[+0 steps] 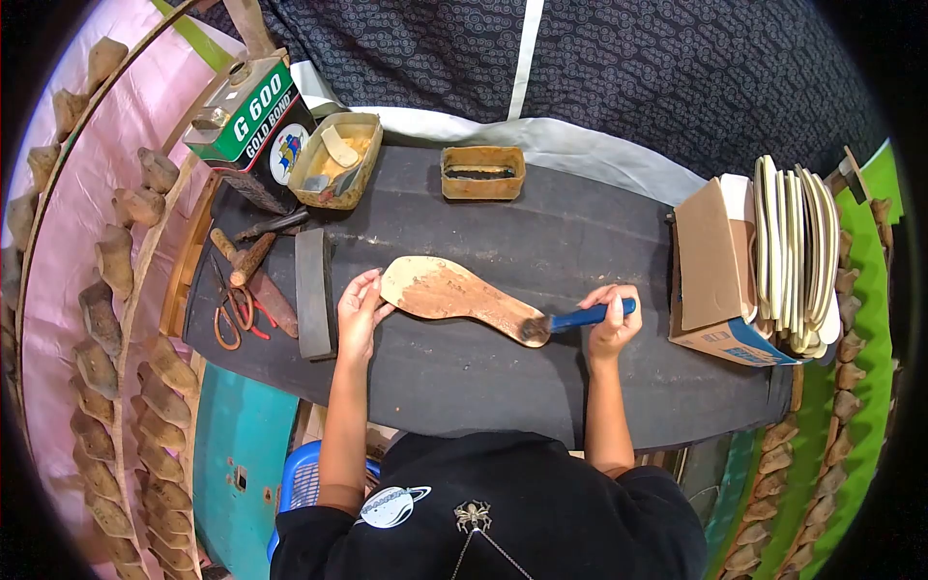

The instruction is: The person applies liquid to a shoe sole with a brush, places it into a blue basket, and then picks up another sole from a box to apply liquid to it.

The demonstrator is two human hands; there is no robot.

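Note:
A tan shoe insole (440, 287) lies level above the dark table, its wide end to the left and its narrow end to the right. My left hand (358, 311) pinches the wide end at its edge. In my right hand (613, 331) is a blue-handled brush (592, 316), gripped by the handle. The brush's dark tip touches the insole's narrow end. Much of the insole's surface looks darker and wet, while its left rim stays pale. Just left of my left hand stands a long grey block (314, 295).
A G 600 can (246, 121), a yellowish tub (333, 159) and a small tray (483, 174) stand at the back. Scissors (230, 309) and a hammer (246, 259) lie left. A cardboard box (710, 256) with several pale insoles (797, 251) stands right. Racks of shoe lasts (97, 367) flank the table.

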